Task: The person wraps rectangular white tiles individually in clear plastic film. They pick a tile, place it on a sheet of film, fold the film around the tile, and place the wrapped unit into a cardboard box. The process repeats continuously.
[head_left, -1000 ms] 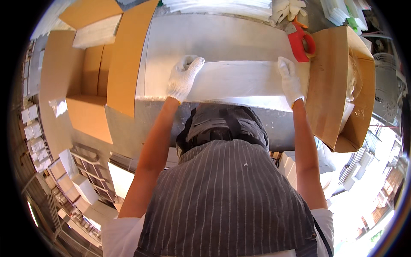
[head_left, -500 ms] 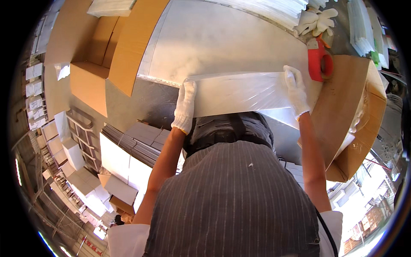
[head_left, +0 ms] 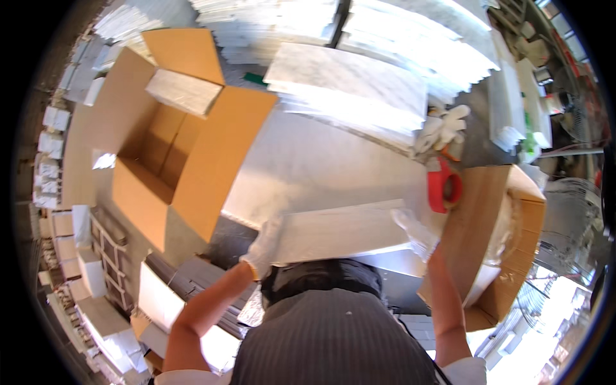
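Observation:
A long pale marble-look slab [head_left: 340, 232], wrapped in clear film, is held level in front of my body at the near edge of the work surface. My left hand [head_left: 263, 247], in a white knitted glove, grips its left end. At the right end is my right hand [head_left: 416, 232], gloved alike and closed on the slab; its fingers are blurred. Beyond the slab lies a broad, pale marble-look work surface [head_left: 321, 163]. A red tape dispenser [head_left: 437, 189] stands just past my right hand.
An open cardboard box [head_left: 208, 167] stands to the left, a wrapped pack [head_left: 183, 91] at its far end. Another cardboard box [head_left: 475, 224] is on the right. Stacked marble tiles [head_left: 346, 74] and loose white gloves [head_left: 443, 128] lie farther back.
The view has tipped upward, so more of the stacked tiles and the left box shows. Both hands still hold the slab by its ends; it sits lower in the picture.

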{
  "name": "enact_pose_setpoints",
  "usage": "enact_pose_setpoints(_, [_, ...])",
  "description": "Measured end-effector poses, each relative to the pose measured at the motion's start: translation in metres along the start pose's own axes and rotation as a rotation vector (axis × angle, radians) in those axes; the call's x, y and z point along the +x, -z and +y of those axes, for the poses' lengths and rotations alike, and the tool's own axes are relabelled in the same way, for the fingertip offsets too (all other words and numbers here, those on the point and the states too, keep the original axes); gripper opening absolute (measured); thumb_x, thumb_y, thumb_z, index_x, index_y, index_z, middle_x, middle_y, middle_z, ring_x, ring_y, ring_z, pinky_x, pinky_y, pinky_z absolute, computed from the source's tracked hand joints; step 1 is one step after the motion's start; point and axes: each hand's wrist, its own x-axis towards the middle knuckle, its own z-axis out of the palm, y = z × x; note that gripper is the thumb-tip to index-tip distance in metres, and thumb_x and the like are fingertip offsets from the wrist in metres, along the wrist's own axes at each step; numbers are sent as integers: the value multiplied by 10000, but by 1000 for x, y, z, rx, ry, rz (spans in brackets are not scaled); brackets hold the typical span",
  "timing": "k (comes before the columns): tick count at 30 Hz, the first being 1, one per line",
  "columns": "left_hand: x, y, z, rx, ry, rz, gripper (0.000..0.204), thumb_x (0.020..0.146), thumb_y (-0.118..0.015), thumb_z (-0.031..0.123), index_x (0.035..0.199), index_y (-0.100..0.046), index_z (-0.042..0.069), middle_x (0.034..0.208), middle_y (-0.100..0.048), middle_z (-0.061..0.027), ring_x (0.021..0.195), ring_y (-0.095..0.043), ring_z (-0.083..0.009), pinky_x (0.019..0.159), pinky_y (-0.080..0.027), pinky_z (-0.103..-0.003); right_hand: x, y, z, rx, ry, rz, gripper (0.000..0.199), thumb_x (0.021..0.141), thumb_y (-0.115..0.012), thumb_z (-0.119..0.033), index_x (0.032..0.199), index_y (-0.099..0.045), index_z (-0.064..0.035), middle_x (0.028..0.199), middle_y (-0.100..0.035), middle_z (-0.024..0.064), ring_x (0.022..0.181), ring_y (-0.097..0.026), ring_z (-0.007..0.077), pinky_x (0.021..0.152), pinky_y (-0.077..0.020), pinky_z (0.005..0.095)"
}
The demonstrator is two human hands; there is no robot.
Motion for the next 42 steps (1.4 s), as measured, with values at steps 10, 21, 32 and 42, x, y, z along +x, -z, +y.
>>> enact_pose_setpoints(10, [3, -15, 128, -98, 510, -30, 672, 955, -527, 620, 1340, -531, 69, 1222, -621, -101, 1047, -628, -223, 803, -551, -414, -6, -5, -51, 910, -418, -294, 502, 1024, -555, -375, 1383, -504, -28, 1328, -605, 147, 1172, -622, 267, 994, -524, 422])
enact_pose_setpoints(21, [-23, -26, 129, 530, -301, 171, 738, 964, -587, 402, 1544, -283, 60, 1348, -499, -224, 1148, -568, -300, 1035, -431, -440, 42, 27, -80, 1021, -956, -401, 510, 1040, -520, -346, 1448, -445, -50, 1407, -547, 165, 1255, -566, 345, 1043, -481, 495])
enact_pose_setpoints(32, [-8, -36, 129, 253, -349, 128, 532, 983, -547, 327, 1413, -422, 38, 1460, -451, -156, 1297, -447, -248, 1116, -332, -377, 4, 14, -59, 227, 154, 83, 576, 1085, -412, -295, 1559, -264, -3, 1587, -352, 118, 1456, -335, 211, 1196, -240, 323])
enact_pose_setpoints(42, [-8, -38, 134, 264, -499, -6, 638, 1018, -545, 327, 1541, -312, 46, 1505, -419, -155, 1351, -428, -241, 1136, -330, -379, 22, -12, -25, 286, 407, 289, 594, 1079, -423, -318, 1561, -267, -10, 1578, -368, 119, 1443, -361, 218, 1204, -223, 327])
